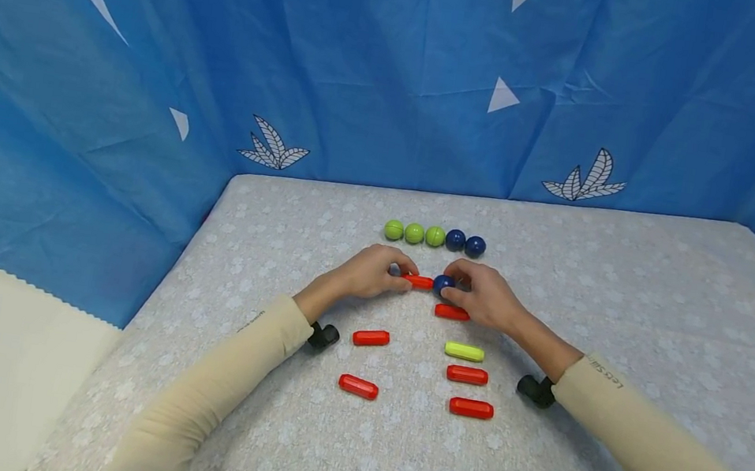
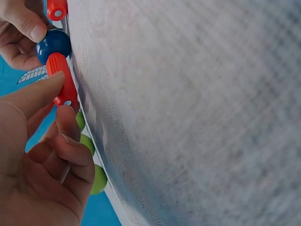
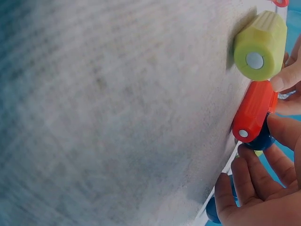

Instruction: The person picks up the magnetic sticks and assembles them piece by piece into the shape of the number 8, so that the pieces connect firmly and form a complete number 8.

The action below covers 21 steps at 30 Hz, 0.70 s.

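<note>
My left hand [image 1: 373, 271] pinches a short red rod [image 1: 421, 282] between thumb and fingers. A dark blue ball [image 1: 442, 285] is held between the thumb and fingers of my right hand [image 1: 489, 296]. In the left wrist view, the red rod [image 2: 61, 77] meets the blue ball [image 2: 54, 44] end-on, and a silver disc shows in the rod's near end. Just below the right fingers lies another red rod [image 1: 451, 312]. That loose rod [image 3: 254, 113] partly covers the blue ball [image 3: 261, 141] in the right wrist view.
Behind the hands, green balls [image 1: 414, 232] and blue balls [image 1: 465, 243] form a row. Nearer, a yellow-green rod [image 1: 465, 351] lies above red rods [image 1: 467, 375] on the right. Two red rods [image 1: 364, 363] lie on the left. A blue curtain [image 1: 399, 71] hangs behind the cloth-covered table [image 1: 627, 300].
</note>
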Available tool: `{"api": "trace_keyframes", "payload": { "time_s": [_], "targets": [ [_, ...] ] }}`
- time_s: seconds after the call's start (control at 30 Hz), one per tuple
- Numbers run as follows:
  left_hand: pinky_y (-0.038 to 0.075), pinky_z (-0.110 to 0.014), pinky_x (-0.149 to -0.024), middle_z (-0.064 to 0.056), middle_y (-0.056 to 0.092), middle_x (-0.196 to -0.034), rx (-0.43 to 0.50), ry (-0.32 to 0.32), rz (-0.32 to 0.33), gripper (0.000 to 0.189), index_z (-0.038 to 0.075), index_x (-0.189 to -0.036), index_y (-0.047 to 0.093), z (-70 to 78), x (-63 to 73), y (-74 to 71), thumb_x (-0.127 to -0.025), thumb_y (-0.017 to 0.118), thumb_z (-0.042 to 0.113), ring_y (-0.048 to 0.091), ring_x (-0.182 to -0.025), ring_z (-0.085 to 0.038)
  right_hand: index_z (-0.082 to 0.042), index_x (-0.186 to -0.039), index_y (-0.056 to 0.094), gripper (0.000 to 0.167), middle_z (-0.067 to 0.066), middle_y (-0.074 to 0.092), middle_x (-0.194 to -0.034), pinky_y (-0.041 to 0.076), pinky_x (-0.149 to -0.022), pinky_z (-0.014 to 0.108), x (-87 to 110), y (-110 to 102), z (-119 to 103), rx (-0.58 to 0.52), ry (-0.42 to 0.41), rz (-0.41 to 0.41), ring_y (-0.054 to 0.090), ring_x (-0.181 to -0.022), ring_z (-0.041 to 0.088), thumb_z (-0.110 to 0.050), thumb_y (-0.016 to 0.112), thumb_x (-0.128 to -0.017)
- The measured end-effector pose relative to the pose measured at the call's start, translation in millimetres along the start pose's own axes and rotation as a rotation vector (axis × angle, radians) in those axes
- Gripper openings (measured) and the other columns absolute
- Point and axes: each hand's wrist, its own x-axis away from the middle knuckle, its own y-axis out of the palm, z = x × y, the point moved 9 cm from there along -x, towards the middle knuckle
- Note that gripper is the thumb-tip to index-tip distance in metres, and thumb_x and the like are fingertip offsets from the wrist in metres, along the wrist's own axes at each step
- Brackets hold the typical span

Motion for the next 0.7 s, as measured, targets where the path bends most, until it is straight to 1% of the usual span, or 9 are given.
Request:
{"api": "trace_keyframes", "payload": {
  "time_s": [0.2,0.33,0.5,0.57,0.7],
  "targets": [
    [0.048,-0.032,-0.085,-0.001,0.069,-0.108,0.004,-0.010,0.007,0.025,0.013,-0.117,0.072,-3.5,-0.6,0.0,-0.094,0.070,0.023,0.062,-0.096,-0.014,-0.001,-0.117,0.063,0.025,0.013,0.064,-0.105,0.047,-0.083,0.044,0.0,-1,-1,-0.009,-0.006,0.003,0.057,-0.092,0.027,-0.013,0.067,-0.095],
    [0.048,-0.032,-0.085,0.000,0.069,-0.107,0.016,-0.021,0.017,0.024,0.014,-0.116,0.072,-4.9,-2.2,-1.1,-0.093,0.071,0.023,0.061,-0.096,-0.013,-0.002,-0.118,0.063,0.025,0.013,0.064,-0.106,0.047,-0.084,0.044,0.4,-2,0,-0.006,0.002,0.002,0.056,-0.093,0.027,-0.014,0.066,-0.096],
    [0.048,-0.032,-0.086,0.000,0.069,-0.107,0.024,-0.031,0.014,0.025,0.014,-0.116,0.072,-5.5,-3.6,-1.3,-0.093,0.071,0.024,0.061,-0.098,-0.013,-0.001,-0.119,0.062,0.026,0.013,0.063,-0.107,0.047,-0.084,0.044,1.0,-2,2,-0.002,0.009,0.003,0.056,-0.094,0.028,-0.014,0.066,-0.096],
    [0.048,-0.032,-0.084,0.000,0.069,-0.107,0.039,-0.036,0.019,0.026,0.014,-0.116,0.072,-7.1,-2.3,-2.6,-0.093,0.071,0.025,0.061,-0.096,-0.014,-0.001,-0.119,0.062,0.027,0.013,0.063,-0.107,0.047,-0.084,0.044,0.3,-1,2,-0.002,0.012,0.002,0.056,-0.094,0.028,-0.014,0.066,-0.096],
    [0.049,-0.031,-0.074,0.000,0.067,-0.103,0.091,-0.052,0.051,0.027,0.012,-0.116,0.072,-12.5,-0.1,-10.1,-0.095,0.069,0.027,0.060,-0.086,-0.016,-0.002,-0.120,0.062,0.027,0.013,0.063,-0.107,0.047,-0.084,0.044,-0.6,0,2,0.001,0.018,-0.004,0.056,-0.094,0.028,-0.015,0.066,-0.096]
  ]
}}
